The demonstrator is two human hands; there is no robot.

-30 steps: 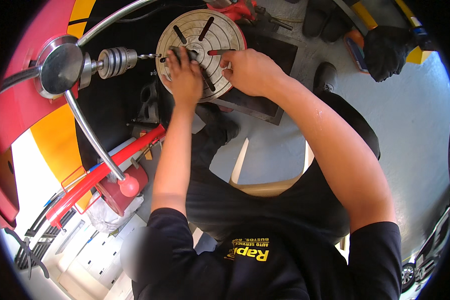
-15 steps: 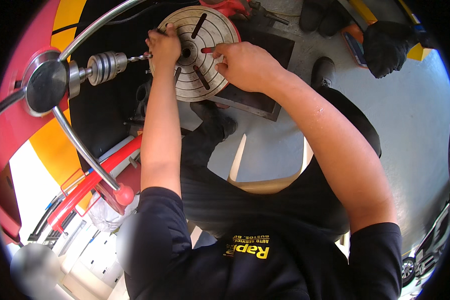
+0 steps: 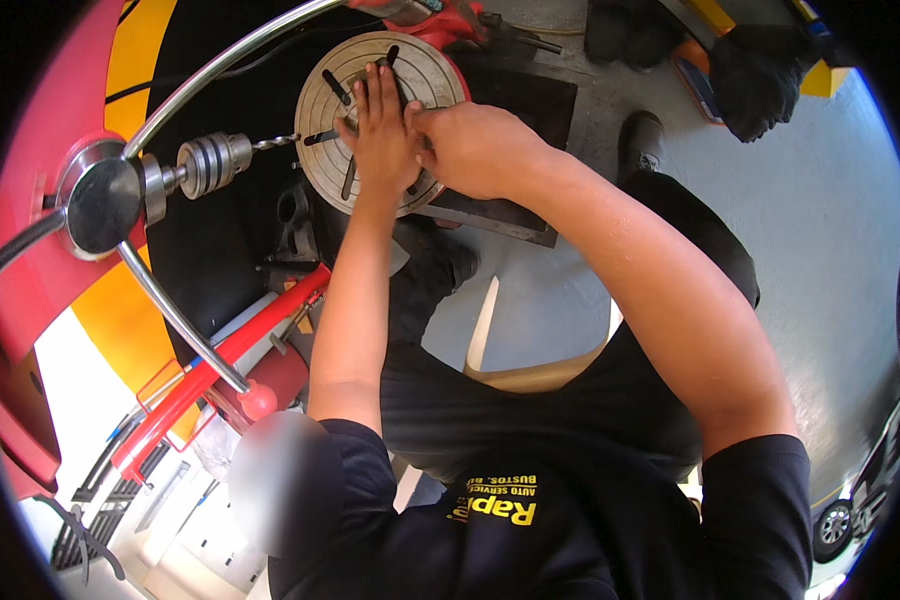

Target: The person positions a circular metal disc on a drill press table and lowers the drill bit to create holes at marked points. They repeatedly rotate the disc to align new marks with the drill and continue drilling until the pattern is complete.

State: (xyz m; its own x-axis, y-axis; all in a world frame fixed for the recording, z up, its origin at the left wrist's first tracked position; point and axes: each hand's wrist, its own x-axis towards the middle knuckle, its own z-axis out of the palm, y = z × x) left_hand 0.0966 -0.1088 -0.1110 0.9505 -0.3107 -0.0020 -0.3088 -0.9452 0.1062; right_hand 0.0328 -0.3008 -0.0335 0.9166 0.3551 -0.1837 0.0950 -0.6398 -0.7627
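Note:
A round, slotted metal drill press table (image 3: pixel 315 108) with ring grooves is at the upper middle. My left hand (image 3: pixel 382 145) lies over it, its fingers stretched and apart. Close against that hand, my right hand (image 3: pixel 478 150) curls its fingers at the right part of the table. Whatever those fingers may hold is hidden. Left of the table, a drill bit (image 3: pixel 275 143) sits in the silver drill chuck (image 3: pixel 213 165), its tip by the table's left rim. The table's centre is covered by my hands.
A hub (image 3: pixel 100 205) with metal lever arms stands at the left; one lever ends in a red knob (image 3: pixel 257 400). A red tube (image 3: pixel 185 405) slants below. Behind the table are a dark metal base (image 3: pixel 530 100) and a black bundle (image 3: pixel 755 85). A car wheel (image 3: pixel 833 528) shows lower right.
My left hand has moved right, from the table's left side to its middle. My right index finger, stretched toward a slot before, is now curled beside the left hand.

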